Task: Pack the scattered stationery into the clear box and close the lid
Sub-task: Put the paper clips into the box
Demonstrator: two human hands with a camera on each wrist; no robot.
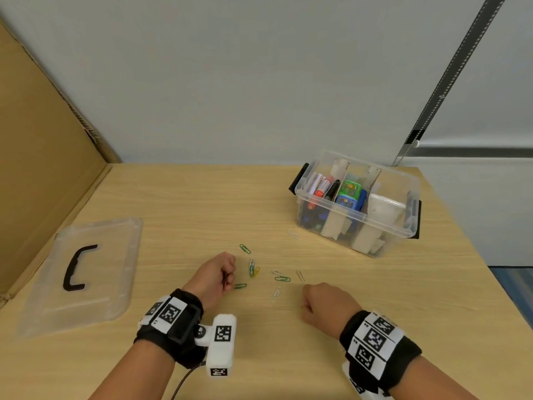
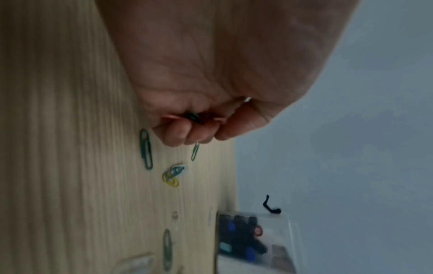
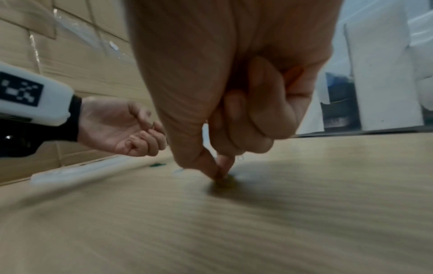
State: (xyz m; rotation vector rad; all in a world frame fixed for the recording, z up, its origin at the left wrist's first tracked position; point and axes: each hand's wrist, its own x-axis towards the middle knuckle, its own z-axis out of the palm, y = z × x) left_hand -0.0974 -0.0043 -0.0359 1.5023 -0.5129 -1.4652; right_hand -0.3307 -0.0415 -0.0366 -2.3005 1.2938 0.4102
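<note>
The clear box (image 1: 353, 214) stands uncovered at the back right of the wooden table, with markers, erasers and paper rolls inside. Its clear lid (image 1: 109, 255) with a black handle lies flat at the left. Several loose paper clips (image 1: 253, 268) are scattered mid-table. My left hand (image 1: 227, 277) hovers beside them, fingers curled round a small bunch of green and red clips (image 2: 193, 116). My right hand (image 1: 305, 306) is down on the table, thumb and forefinger pinching a yellowish clip (image 3: 226, 178) against the wood.
A cardboard panel (image 1: 37, 168) leans along the left edge behind the lid. A grey wall closes the back. One pale clip (image 1: 293, 234) lies just in front of the box. The table's right edge (image 1: 461, 255) drops to a blue floor.
</note>
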